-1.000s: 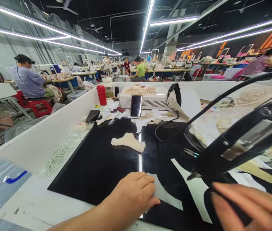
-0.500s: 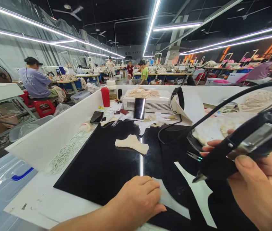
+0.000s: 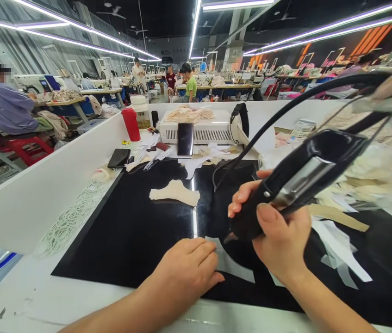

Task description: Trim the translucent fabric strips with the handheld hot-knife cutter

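Note:
In the lower middle, my left hand (image 3: 190, 266) lies on the black mat, fingers resting on the left end of a thin, pale, curved cut piece (image 3: 232, 263), thumb apart. My right hand (image 3: 282, 236) grips a black corded handheld tool (image 3: 296, 173) with a metal strip along its top, the thumb on its side. The tool's pointed metal tip (image 3: 231, 237) hovers close to the pale piece; I cannot tell whether it touches. Farther back on the mat lies a cream shaped piece (image 3: 175, 192).
White scraps (image 3: 343, 247) lie to the right. Behind the mat stand a phone (image 3: 185, 139), a white vented box (image 3: 213, 132) and a red container (image 3: 131, 125). Pale green cord (image 3: 74, 222) is heaped at left. The tool's black cable (image 3: 279, 113) arches overhead. A person (image 3: 4, 101) sits beyond the left wall.
My right hand has brought the tool leftward, its tip now near the pale piece under my left hand. My view has shifted right and down. Left hand still rests on the piece.

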### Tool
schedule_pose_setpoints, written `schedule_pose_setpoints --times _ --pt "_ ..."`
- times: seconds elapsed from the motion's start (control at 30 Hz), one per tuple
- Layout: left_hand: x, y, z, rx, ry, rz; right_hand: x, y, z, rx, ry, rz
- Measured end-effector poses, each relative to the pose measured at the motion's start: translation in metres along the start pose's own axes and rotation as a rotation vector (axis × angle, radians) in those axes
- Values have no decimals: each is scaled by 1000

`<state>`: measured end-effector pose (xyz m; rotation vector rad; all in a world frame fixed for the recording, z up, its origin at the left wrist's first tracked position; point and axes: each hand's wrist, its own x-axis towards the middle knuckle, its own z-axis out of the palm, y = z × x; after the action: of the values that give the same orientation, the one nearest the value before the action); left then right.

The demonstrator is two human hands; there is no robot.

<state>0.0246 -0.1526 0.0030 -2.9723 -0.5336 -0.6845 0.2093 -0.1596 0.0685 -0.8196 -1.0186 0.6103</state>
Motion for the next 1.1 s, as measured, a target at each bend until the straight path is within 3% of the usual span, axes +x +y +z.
schedule_pose_setpoints --times 0.33,0.7,1.1 --pt "2 1 -6 -5 10 -6 -3 16 7 -9 3 -51" --pt "0 1 -4 -25 28 -8 -2 15 12 -17 69 -16" --pt "0 0 -2 -24 13 -12 -2 16 20 123 27 17"
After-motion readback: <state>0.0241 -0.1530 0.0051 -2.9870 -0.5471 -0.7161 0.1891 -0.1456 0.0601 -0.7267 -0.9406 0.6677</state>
